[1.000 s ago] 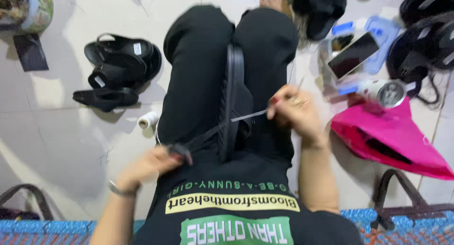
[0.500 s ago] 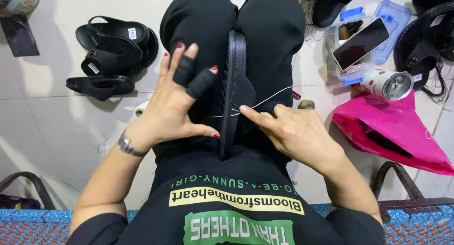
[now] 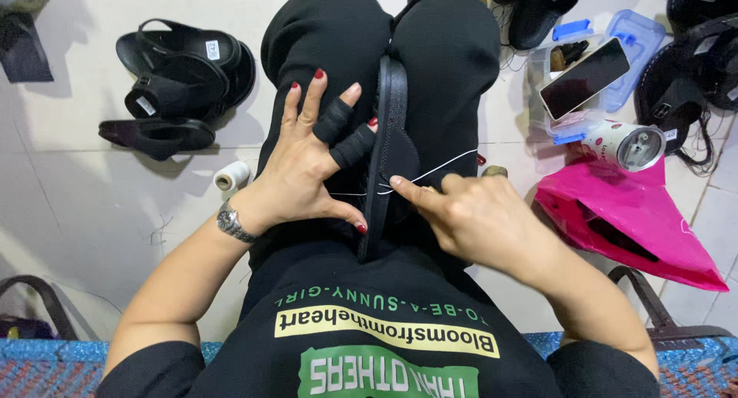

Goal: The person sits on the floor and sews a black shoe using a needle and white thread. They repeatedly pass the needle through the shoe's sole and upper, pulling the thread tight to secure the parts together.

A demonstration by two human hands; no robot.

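A black sandal sole [image 3: 388, 129] stands on edge between my knees, clamped by black trousers. My left hand [image 3: 311, 164] rests against its left side, fingers spread, two fingers wrapped in black finger guards, thumb pressed to the sole's lower edge. My right hand [image 3: 469, 213] is on the right side, its fingertips pinching a white thread [image 3: 442, 167] at the sole's edge. The thread runs taut from there up to the right. A wristwatch [image 3: 231, 223] sits on my left wrist.
Black sandals [image 3: 181, 79] lie stacked on the tiled floor at left, with a spool of white thread [image 3: 231, 175] near my left forearm. At right are a phone [image 3: 586, 77] on a clear plastic box, a small can [image 3: 626, 143], a pink bag [image 3: 638, 221] and more black footwear.
One second ago both hands pulled the thread apart and taut. My left hand has come back against the sole with fingers spread; my right hand has moved in to the sole's edge.
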